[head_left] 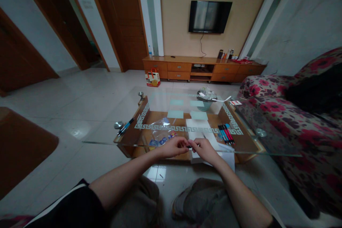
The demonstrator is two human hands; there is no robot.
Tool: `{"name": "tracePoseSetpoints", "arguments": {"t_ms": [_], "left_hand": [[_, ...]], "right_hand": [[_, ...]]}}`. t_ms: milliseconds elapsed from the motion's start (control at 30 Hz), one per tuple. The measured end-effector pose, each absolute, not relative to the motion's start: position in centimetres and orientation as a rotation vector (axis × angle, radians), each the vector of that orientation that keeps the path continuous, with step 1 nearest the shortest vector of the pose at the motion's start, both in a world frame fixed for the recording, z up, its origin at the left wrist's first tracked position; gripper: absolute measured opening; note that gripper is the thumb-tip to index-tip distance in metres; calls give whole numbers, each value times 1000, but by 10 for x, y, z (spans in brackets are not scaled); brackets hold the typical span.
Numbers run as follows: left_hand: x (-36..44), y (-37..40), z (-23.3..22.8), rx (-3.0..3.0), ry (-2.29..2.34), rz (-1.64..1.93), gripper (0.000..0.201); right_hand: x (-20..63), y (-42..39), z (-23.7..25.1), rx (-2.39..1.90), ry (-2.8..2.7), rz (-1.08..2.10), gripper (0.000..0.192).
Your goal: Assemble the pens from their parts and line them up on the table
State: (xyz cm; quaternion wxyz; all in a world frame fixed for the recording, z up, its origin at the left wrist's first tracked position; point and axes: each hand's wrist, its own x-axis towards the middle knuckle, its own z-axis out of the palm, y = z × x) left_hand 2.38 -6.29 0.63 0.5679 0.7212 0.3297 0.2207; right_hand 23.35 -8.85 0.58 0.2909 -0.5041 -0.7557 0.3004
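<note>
at the glass table (256,142), two hands (173,147) pinch one pen (189,146).

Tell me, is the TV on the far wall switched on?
Off, it seems: the TV screen is dark, with only pale reflections and no picture.

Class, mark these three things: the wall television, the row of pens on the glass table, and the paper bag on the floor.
television (210,16), head view, middle of the screen
pens (226,133), head view, middle of the row
paper bag (152,78), head view, front face
</note>
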Motion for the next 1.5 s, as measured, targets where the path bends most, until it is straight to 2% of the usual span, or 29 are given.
{"name": "tracePoseSetpoints", "arguments": {"t_ms": [100, 233, 333, 433, 600, 833, 1067, 1333, 1500], "left_hand": [[23, -62, 7, 1716, 792, 543, 33], [22, -61, 6, 1714, 839, 598, 32], [21, -59, 2, 1718, 853, 600, 32], [21, -59, 0, 1731, 831, 590, 31], [21, -60, 5, 1748, 790, 584, 27], [22, -61, 7, 1742, 805, 582, 28], [22, -61, 3, 1772, 784, 590, 31], [21, -56, -2, 1709, 931, 512, 42], [20, -55, 1, 1764, 918, 557, 40]], "right_hand": [[234, -89, 8, -1314, -2004, 842, 49], [237, -87, 8, -1301, -1960, 807, 26], [238, -85, 6, -1261, -1958, 806, 18], [238, -84, 2, -1264, -1982, 789, 21], [236, -86, 3, -1296, -2017, 787, 40], [235, -88, 9, -1258, -1995, 831, 27], [233, -89, 9, -1281, -2075, 744, 39], [240, -85, 13, -1392, -1923, 563, 39], [243, -84, 11, -1416, -1941, 569, 41]]}}
